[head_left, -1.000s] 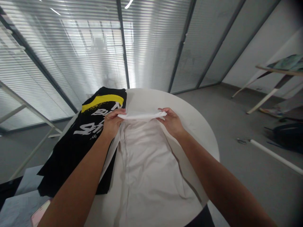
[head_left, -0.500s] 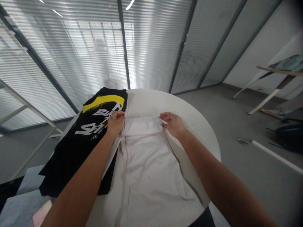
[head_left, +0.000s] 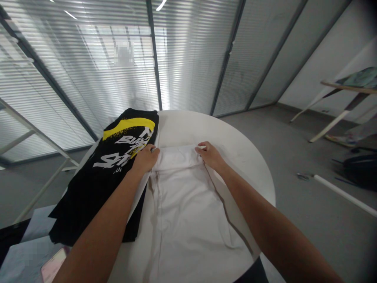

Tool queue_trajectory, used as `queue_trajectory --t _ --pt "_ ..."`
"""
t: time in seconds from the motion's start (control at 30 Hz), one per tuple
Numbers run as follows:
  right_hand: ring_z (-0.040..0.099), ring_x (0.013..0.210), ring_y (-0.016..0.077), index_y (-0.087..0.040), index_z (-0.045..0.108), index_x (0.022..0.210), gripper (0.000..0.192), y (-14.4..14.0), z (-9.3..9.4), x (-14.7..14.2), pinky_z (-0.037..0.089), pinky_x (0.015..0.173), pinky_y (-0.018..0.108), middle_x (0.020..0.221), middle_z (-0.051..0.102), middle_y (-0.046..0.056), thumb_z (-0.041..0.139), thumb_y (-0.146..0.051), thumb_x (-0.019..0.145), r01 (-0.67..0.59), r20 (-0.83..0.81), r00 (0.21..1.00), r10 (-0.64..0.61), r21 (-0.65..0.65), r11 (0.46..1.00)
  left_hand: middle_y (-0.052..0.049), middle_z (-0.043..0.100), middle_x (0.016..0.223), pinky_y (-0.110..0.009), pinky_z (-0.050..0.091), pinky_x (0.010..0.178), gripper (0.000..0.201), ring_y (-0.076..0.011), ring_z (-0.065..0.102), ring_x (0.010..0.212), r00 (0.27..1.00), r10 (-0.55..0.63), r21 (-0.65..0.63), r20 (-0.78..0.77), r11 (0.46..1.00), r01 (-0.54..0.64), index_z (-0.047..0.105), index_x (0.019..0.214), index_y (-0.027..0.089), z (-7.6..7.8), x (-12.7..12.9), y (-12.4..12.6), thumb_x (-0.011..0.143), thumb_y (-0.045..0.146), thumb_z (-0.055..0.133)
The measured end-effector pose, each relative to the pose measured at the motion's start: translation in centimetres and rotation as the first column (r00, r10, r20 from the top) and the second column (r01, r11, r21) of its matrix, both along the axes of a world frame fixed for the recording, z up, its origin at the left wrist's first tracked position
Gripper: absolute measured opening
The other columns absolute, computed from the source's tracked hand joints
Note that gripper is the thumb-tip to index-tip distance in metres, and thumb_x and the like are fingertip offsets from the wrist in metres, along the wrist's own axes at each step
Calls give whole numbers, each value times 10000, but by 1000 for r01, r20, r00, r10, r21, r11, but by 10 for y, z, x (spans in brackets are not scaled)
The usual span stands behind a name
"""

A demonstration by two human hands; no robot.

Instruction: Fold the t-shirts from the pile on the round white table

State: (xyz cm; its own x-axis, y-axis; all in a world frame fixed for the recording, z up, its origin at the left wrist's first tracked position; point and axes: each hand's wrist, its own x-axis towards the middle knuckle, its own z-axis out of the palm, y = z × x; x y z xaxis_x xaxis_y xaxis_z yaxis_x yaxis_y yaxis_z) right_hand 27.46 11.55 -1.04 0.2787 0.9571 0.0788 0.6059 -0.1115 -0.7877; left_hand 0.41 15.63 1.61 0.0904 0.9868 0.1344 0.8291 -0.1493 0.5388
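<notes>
White shirt (head_left: 182,212) spread flat mid-frame on the round bench (head_left: 250,157), long axis running from me toward frame top, folded far edge between my left hand (head_left: 146,159) and right hand (head_left: 208,154), each grip pressed onto its corner, black printed shirt (head_left: 103,173) alongside left.

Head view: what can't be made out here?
- Black shirt print: partly covered by the left hand and white garment, so unreadable.
- Fingertips of both hands, right hand too: curled onto the folded far edge; grip unclear.
- Pink flat object: cut by bottom edge.
- Patch on the blinds: blurred.
- Near end of white garment: hidden by forearms, frame edge.
</notes>
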Motion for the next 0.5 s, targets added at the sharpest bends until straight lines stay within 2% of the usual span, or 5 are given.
queue_trajectory --t 0.1,0.2,0.37,0.43,0.5 --pt "593 713 144 -236 634 1158 343 -2 1 0 429 683 257 816 671 9 593 -334 831 -77 43 996 76 28 997 -67 717 1000 -313 435 844 306 -231 638 943 989 -79 27 123 997 76 692 982 206 0 -1 2 853 357 460" --pt "604 746 141 -245 674 1153 361 -2 2 0 454 752 275 916 682 25 588 -233 803 -95 81 993 86 110 989 -38 713 886 -272 440 772 279 -188 628 834 966 -91 56 243 995 80 716 939 194 1 1 1 828 326 498" --pt "611 692 125 -203 708 1115 359 1 5 2 496 753 288 1001 699 50 548 -210 794 -70 -36 996 81 243 968 12 615 684 -235 407 589 340 -127 526 608 897 -117 104 427 991 80 711 1051 184 1 3 -2 813 361 544" --pt "626 693 132 -193 688 1169 399 3 4 3 511 753 301 1033 702 65 536 -217 801 -39 -78 995 60 245 969 16 604 682 -240 423 584 381 -119 506 572 886 -136 123 443 988 90 687 1126 192 -3 2 0 817 364 544" --pt "652 767 157 -169 667 1207 441 5 2 4 516 814 327 1094 693 93 527 -181 790 -26 -55 998 38 212 977 -10 648 767 -271 475 658 390 -136 554 628 906 -150 148 397 984 98 672 1158 190 -9 0 5 812 312 540"
